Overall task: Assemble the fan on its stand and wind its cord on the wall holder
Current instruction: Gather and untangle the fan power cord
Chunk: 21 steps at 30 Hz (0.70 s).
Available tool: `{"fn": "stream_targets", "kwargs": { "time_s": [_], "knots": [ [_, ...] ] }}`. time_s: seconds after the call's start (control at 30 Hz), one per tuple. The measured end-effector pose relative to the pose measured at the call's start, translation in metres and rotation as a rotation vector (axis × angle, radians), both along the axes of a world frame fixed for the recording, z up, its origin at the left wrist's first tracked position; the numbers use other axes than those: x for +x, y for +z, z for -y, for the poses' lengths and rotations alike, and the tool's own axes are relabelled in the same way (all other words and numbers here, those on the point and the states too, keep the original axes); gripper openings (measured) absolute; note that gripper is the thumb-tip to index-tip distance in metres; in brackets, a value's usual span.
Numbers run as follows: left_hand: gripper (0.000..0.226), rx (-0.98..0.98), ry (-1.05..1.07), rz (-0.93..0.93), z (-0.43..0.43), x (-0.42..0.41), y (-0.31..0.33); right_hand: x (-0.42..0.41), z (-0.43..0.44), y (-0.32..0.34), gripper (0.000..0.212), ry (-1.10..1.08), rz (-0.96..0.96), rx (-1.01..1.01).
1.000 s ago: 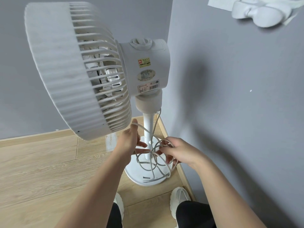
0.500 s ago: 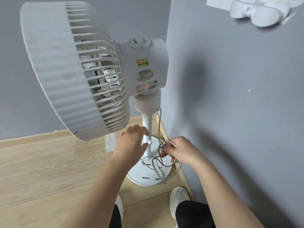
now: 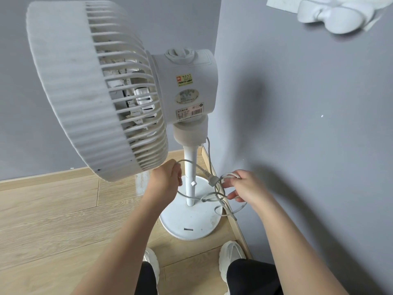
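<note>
A white plastic fan with a ribbed round cage sits mounted on top of its white stand, a slim pole rising from a round flat base that rests on the pale wooden floor in a corner of the grey wall. A thin grey-white cord drops from the neck under the motor housing and spreads into loose loops above the base. The left hand has its grip closed, pinching one loop of the cord just left of the pole. The right hand has its grip closed round several gathered loops to the right of the pole, with the white plug just beside its fingers. High on the right wall, well apart from the hands, hangs the white moulded wall holder, with no cord on it. Two pale shoes stand near the base.
</note>
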<state>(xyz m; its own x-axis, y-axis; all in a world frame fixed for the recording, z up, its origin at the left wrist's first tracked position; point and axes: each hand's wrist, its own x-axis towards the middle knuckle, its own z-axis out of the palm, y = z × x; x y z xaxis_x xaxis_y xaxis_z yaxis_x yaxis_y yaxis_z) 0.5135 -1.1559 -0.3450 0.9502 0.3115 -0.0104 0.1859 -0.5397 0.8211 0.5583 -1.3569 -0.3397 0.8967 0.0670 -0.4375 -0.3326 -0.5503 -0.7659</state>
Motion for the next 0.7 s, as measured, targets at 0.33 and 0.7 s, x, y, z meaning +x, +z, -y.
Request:
{"fn": "stream_targets", "kwargs": {
  "time_s": [0.33,0.7],
  "knots": [
    [0.049,0.193,-0.023,-0.385,-0.008,-0.003,-0.007,-0.001,-0.006,0.011,0.025,-0.112,-0.01,0.262],
    [0.016,0.303,-0.121,-0.49,-0.006,-0.002,-0.014,0.0,-0.007,0.017,0.021,-0.264,-0.157,0.67]
  ]
}}
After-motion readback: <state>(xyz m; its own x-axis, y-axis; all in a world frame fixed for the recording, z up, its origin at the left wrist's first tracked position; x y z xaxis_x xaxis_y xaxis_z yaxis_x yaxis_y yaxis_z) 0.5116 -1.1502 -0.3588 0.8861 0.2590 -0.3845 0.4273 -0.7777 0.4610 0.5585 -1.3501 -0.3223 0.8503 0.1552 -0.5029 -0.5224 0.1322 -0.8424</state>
